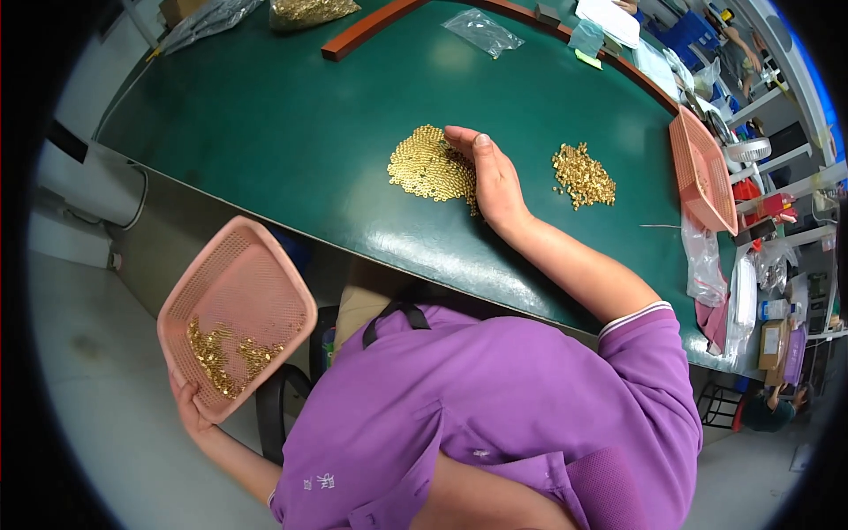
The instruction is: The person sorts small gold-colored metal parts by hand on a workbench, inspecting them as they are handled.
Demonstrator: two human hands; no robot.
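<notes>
My left hand [188, 405] grips the lower left corner of a pink plastic basket [249, 291], held tilted off the table's front edge. Small gold-coloured metal pieces [216, 362] lie gathered along its lower side. On the green table my right hand [496, 184] rests on its edge, fingers stretched out and cupped against the right side of a pile of small gold-coloured rings [430, 168]. The hand covers part of that pile. To the right of this hand lies a second, looser heap of small gold-coloured pieces [584, 176].
A second pink basket [702, 172] stands at the table's right edge, near plastic bags [704, 265]. A brown wooden strip [371, 31] borders the far side. A clear bag [483, 34] lies inside it. A bag of gold-coloured parts [311, 11] sits at the far left.
</notes>
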